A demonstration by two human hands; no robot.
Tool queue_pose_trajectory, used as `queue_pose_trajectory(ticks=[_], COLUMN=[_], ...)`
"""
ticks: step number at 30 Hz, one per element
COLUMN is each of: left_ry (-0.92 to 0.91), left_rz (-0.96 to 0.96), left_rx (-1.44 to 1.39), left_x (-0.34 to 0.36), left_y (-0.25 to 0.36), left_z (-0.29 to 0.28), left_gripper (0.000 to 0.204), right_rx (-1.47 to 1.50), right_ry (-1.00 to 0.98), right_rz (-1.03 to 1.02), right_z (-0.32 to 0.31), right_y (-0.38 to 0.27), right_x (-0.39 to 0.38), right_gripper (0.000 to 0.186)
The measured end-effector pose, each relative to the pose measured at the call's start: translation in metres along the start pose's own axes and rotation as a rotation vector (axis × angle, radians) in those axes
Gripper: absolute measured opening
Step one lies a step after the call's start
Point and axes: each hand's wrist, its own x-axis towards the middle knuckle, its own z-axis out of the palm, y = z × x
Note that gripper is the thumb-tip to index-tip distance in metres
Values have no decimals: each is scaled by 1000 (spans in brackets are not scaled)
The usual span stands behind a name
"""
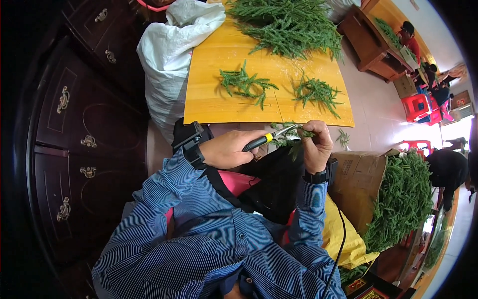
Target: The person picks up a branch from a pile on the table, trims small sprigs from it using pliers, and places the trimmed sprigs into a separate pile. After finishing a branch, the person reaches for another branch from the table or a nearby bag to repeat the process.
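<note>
The left hand [230, 148] is gripping the black-and-yellow handle of a pair of snips [269, 138], fingers wrapped tight around it, blades pointing right. The right hand [316, 144] is pinching a green sprig [294, 137] between its fingertips, just past the blade tips, below the near edge of the yellow board [219, 94]. Two cut bunches [246, 83] are lying on the board, a bigger heap [289, 22] beyond them

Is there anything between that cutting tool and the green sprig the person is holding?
Nothing visible. The left hand holds the black-and-yellow-handled cutting tool, whose tip already meets the green sprig pinched in the right hand, just off the near edge of the yellow board.
</note>
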Motion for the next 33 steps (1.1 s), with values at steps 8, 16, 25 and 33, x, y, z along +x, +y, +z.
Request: queue_pose_trajectory(ticks=[8, 16, 25, 33], left_ry=[-29, 10, 1, -12], left_rz=[-48, 31, -6, -57], left_rx=[-35, -74, -133, -129], left_x=[0, -1, -1, 5], left_y=[-5, -12, -4, -2], left_z=[4, 9, 1, 6], left_gripper=[57, 54, 55, 58], right_rx=[-37, -86, -160, -179], right_ry=[-32, -23, -60, -55], right_rz=[-41, -50, -116, 1], right_z=[0, -2, 4, 7], right_y=[-4, -2, -7, -13], right_x=[1, 1, 1, -3], right_gripper=[22, 22, 20, 18])
